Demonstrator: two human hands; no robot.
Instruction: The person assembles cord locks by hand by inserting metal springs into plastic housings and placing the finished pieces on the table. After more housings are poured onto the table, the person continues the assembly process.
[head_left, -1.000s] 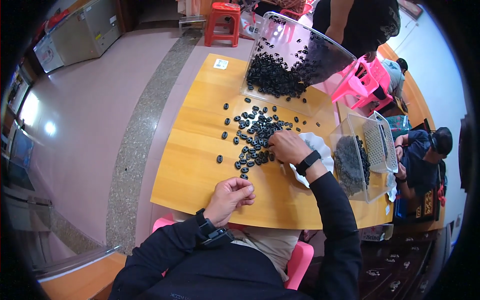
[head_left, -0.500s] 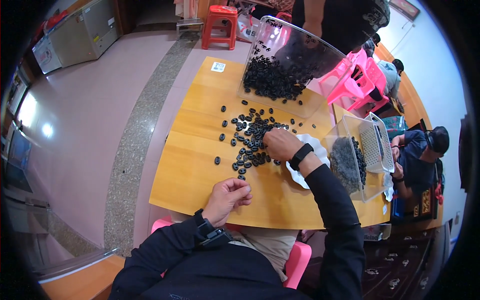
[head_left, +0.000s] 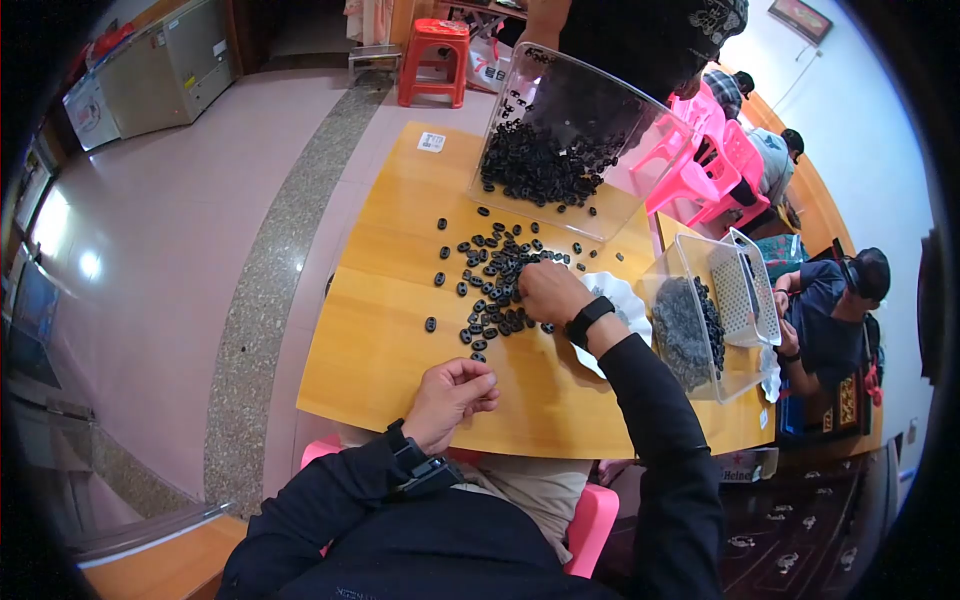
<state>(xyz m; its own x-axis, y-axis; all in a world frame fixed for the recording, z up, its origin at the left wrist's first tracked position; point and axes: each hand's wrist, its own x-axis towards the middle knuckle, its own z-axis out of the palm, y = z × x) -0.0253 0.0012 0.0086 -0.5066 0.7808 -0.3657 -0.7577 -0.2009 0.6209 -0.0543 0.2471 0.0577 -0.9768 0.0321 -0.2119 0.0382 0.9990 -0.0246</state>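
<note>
Landmark: the yellow wooden table [head_left: 400, 340]; every place below is told from it.

Small parts: a scatter of small black ring-shaped pieces [head_left: 495, 285] lies at the table's middle, with a few strays toward its left edge.

Right hand: the right hand [head_left: 545, 290] lies on the right edge of that scatter, palm down, fingers curled together over the pieces. Whether any piece is pinched under them cannot be told.

Left hand: the left hand [head_left: 452, 390] rests near the table's near edge, fingers bent in toward the thumb, loosely closed. No piece shows plainly between them.

Change: compared with a second ago, the right hand has slid a little toward the table's centre, deeper into the scatter. The left hand has barely shifted and keeps the same curl.

Meaning: judged from this, the right hand is gathering or picking among the pieces while the left waits close by. The heap looks about as spread as before.

White dish: a white scalloped shallow dish [head_left: 625, 300] sits just right of the right wrist, on the table.

Far bin: a large clear plastic bin [head_left: 580, 215], tilted, with black pieces heaped inside, stands at the table's far side.

Right bin: a clear plastic box [head_left: 665, 290] holding dark parts and a white mesh basket [head_left: 740, 295] stands at the table's right end.
</note>
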